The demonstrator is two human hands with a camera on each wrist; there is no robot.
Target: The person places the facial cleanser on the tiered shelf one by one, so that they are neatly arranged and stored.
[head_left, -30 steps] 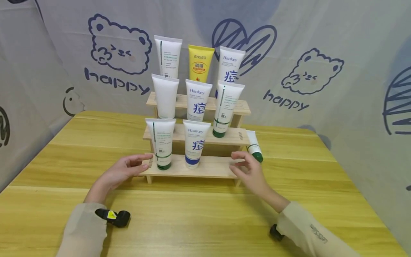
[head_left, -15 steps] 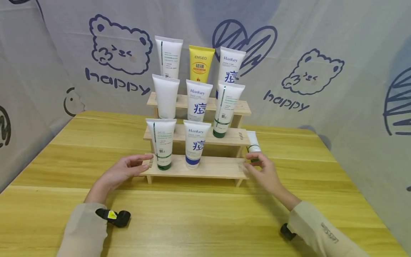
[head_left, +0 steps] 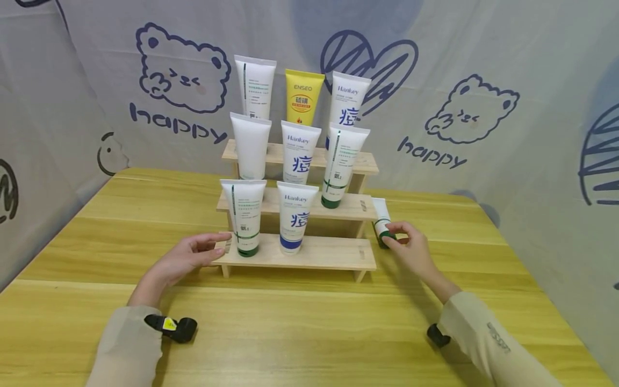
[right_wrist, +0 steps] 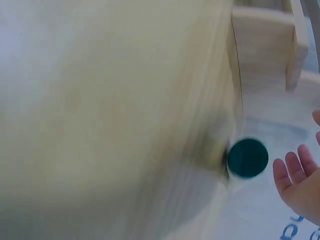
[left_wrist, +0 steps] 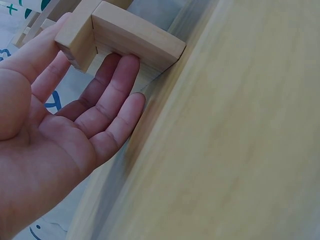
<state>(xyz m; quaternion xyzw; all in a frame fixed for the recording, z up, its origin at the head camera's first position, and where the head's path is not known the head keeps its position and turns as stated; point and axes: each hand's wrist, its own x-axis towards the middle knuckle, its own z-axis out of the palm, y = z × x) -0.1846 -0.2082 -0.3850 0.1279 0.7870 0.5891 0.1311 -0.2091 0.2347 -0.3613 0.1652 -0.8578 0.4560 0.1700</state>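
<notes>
A three-step wooden display stand [head_left: 329, 253] holds upright squeeze tubes. My left hand [head_left: 186, 258] grips the left end of its bottom step; in the left wrist view, fingertips of this hand [left_wrist: 55, 135] lie against the stand's leg [left_wrist: 137, 37]. To the right of the stand, a white squeeze tube [head_left: 381, 210] with a green cap lies on the table, cap toward me. My right hand [head_left: 411, 250] is at that cap, thumb and forefinger parted around it. The right wrist view shows the cap [right_wrist: 248, 158] end-on, with a gap between it and the visible fingers [right_wrist: 281, 175].
On the bottom step stand a green-capped tube [head_left: 246, 217] and a blue-banded one [head_left: 292, 215]. Three tubes fill the middle step, and three more, including a yellow tube [head_left: 303, 97], stand on top. Behind the wooden table [head_left: 290, 328] hangs a printed cloth [head_left: 275, 32].
My right hand has moved right from the bottom step's right end to the lying tube's cap. The left hand stays at the stand's left end.
</notes>
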